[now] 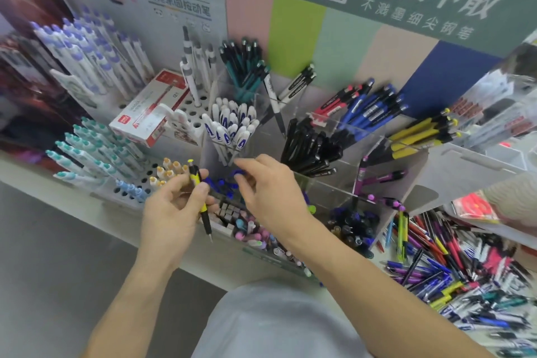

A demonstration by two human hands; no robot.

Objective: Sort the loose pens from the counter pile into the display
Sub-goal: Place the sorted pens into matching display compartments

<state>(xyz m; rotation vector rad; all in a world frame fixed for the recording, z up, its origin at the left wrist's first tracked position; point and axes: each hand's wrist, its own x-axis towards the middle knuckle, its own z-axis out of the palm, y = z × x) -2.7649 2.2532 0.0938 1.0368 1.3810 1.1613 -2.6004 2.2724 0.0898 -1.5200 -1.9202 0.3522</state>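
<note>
The left hand [171,212] holds a yellow-and-black pen [200,197] upright, tip down, with the thumb and curled fingers pinching its barrel near the top; the pen's yellow button end pokes out above the fingers and its point hangs below the palm. The right hand [270,192] is just beside it, knuckles up, fingers curled down over a blue pen [239,174] at the mouth of a clear compartment where more blue pens [220,184] stand; the fingertips seem to pinch that pen, though the picture is blurred there. Both hands hover over the clear display rack [325,183], whose compartments are filled by kind: white pens with blue letters [232,128] behind the hands, black pens [311,148] to the right of those, red and blue pens [366,104] further back, yellow-and-black pens [421,134] at the right end (the same sort as the one held), and dark blue pens [354,221] low at the front. The loose pile of mixed pens [465,264] lies on the counter [377,259] to the right of the rack, well apart from both hands. To the left stand a white peg board [186,104] with teal-capped pens [93,148], purple-capped pens [87,46] behind them, and a red-and-white box [151,107] lying on it.
</note>
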